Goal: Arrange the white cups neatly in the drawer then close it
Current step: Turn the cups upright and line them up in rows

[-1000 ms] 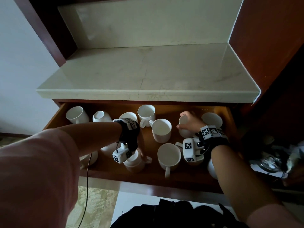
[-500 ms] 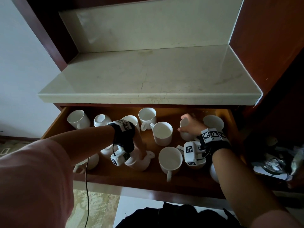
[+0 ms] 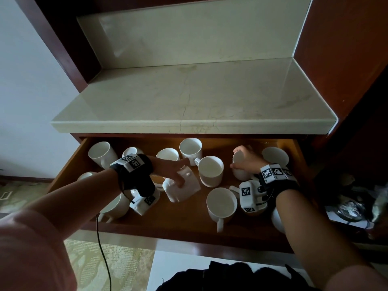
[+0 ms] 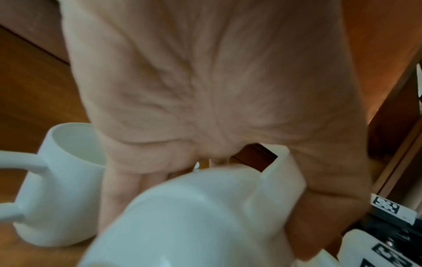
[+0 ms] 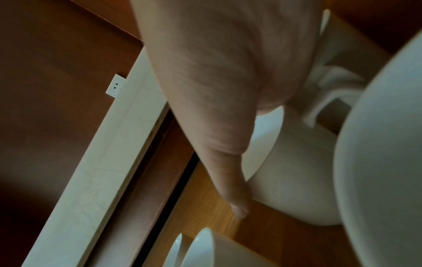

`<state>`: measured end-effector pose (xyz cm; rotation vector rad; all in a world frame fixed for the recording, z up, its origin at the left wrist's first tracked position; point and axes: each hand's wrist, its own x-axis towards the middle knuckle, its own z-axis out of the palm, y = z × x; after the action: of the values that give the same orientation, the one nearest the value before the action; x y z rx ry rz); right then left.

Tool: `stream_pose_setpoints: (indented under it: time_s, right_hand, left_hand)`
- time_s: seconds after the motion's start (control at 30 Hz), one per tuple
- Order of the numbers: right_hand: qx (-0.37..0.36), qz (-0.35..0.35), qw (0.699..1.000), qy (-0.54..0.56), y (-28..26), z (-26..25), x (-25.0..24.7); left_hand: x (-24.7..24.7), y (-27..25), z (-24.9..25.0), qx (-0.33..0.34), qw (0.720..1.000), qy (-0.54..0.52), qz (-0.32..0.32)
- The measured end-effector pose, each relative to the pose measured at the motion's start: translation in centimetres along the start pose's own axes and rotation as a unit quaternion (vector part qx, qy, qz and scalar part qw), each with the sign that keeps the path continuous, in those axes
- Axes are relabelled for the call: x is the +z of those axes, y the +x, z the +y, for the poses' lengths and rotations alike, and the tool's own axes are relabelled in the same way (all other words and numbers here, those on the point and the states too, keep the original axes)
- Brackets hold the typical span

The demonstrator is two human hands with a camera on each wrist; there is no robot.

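Observation:
Several white cups lie scattered in the open wooden drawer point(image 3: 147, 225). My left hand point(image 3: 175, 171) grips a tilted white cup point(image 3: 182, 186) by its handle, lifted off the drawer floor near the middle; the left wrist view shows that cup point(image 4: 194, 216) with its handle point(image 4: 280, 173) in my fingers. My right hand point(image 3: 245, 159) holds an upright cup point(image 3: 240, 164) at the back right, thumb on its side; in the right wrist view the thumb point(image 5: 233, 189) lies along that cup point(image 5: 297, 171).
Upright cups point(image 3: 211, 171) point(image 3: 221, 206) stand between my hands, and others point(image 3: 102, 154) point(image 3: 191, 149) line the back. A cup point(image 3: 275, 156) sits at the far right corner. A marble counter point(image 3: 189, 97) overhangs the drawer's back. A cable point(image 3: 102, 255) hangs below my left arm.
My left hand has lifted its cup from the drawer's front and swung it right and back, tipping it over. The right hand has stayed on its cup.

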<state>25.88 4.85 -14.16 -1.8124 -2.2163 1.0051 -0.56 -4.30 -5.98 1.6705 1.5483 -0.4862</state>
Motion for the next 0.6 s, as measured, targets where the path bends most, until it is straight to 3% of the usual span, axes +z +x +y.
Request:
stream_pose_setpoints:
  time_s: [0.3, 0.6]
  right_hand:
    - [0.004, -0.001, 1.000, -0.010, 0.0, 0.1, 0.0]
    - [0.001, 0.000, 1.000, -0.007, 0.0, 0.0, 0.0]
  left_hand:
    - [1.1, 0.8, -0.7, 0.035, 0.993, 0.092, 0.071]
    - [1.4, 1.8, -0.3, 0.072, 0.980, 0.161, 0.091]
